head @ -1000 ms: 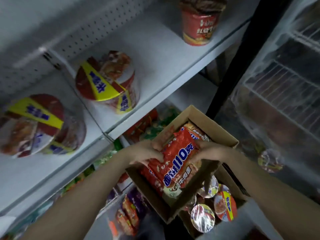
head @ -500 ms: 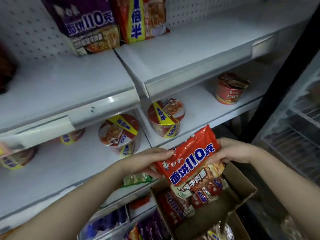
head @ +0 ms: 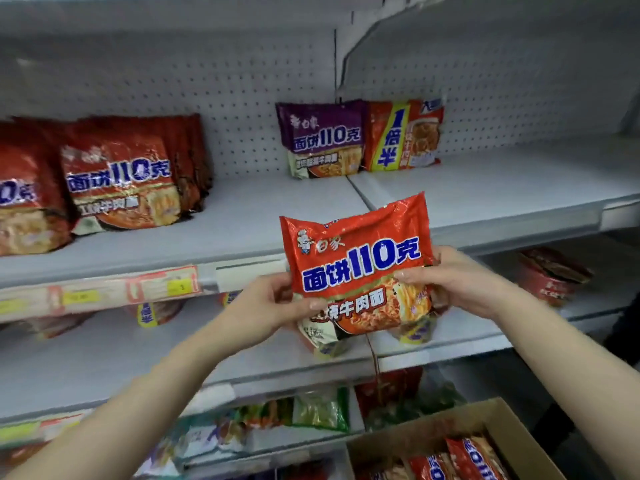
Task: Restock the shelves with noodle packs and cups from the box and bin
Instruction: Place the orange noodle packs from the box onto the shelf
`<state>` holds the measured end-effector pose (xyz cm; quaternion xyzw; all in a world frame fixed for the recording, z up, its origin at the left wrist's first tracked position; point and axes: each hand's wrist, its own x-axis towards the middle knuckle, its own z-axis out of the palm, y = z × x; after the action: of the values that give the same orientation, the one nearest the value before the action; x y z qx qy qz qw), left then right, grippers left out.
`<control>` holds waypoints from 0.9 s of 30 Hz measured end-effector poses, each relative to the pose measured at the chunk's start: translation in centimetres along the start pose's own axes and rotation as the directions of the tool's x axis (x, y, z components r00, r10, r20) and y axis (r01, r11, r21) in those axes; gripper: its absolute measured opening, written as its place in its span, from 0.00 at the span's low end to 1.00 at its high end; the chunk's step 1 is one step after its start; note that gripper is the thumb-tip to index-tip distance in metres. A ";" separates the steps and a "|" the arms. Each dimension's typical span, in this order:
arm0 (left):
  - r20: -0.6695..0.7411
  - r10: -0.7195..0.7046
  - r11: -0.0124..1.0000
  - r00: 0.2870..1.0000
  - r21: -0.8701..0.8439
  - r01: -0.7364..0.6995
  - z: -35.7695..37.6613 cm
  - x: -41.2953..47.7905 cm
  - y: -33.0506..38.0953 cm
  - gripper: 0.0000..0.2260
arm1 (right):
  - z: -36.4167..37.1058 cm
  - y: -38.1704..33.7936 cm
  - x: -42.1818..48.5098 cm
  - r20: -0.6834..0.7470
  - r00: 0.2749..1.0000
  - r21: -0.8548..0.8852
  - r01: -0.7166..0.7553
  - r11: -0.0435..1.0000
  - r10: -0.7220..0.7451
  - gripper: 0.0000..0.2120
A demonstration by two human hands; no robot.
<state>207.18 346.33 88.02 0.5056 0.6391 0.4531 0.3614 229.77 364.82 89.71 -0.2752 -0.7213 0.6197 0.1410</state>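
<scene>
I hold a red noodle pack (head: 358, 258) with blue lettering upright in front of the upper white shelf (head: 242, 233). My left hand (head: 273, 306) grips its lower left edge, thumb on the front. My right hand (head: 453, 282) grips its right side. More packs seem stacked behind it. On the upper shelf stands a row of matching red packs (head: 121, 178) at the left, and a purple pack (head: 322, 140) beside an orange-red pack (head: 403, 135) at the middle. The cardboard box (head: 485, 420) at the lower right holds more red packs (head: 460, 459).
The shelf below carries noodle cups, among them a red cup (head: 550, 277) at the right and yellow-labelled cups (head: 152, 311) partly hidden under the shelf edge. Green and mixed packets (head: 320, 408) fill the lowest shelf. Price labels (head: 104, 294) line the upper shelf's front edge.
Both hands have lifted the red pack out of the box and up to the level of the upper shelf. My view has risen from the box to the shelves.
</scene>
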 end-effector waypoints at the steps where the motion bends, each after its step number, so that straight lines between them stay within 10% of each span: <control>1: -0.042 0.010 1.000 0.999 0.004 -0.010 -1.5 -0.4 0.6 0.16 | 0.9 -1.4 0.7 0.008 1.000 0.000 0.027 1.000 -0.027 0.21; 14: -0.387 0.172 0.966 0.906 0.248 -0.078 -17.3 -2.4 3.4 0.05 | 11.9 -12.7 10.1 0.131 0.965 -0.354 0.259 0.899 -0.227 0.19; 27: -0.688 0.172 0.811 0.705 0.505 0.295 -28.4 -4.1 -2.5 0.15 | 24.4 -13.8 21.7 0.110 0.932 -0.555 0.347 0.756 -0.346 0.17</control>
<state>181.22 336.04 94.98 0.3548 0.8514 0.3803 -0.0677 195.92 356.22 95.41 -0.1660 -0.9104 0.3413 0.1650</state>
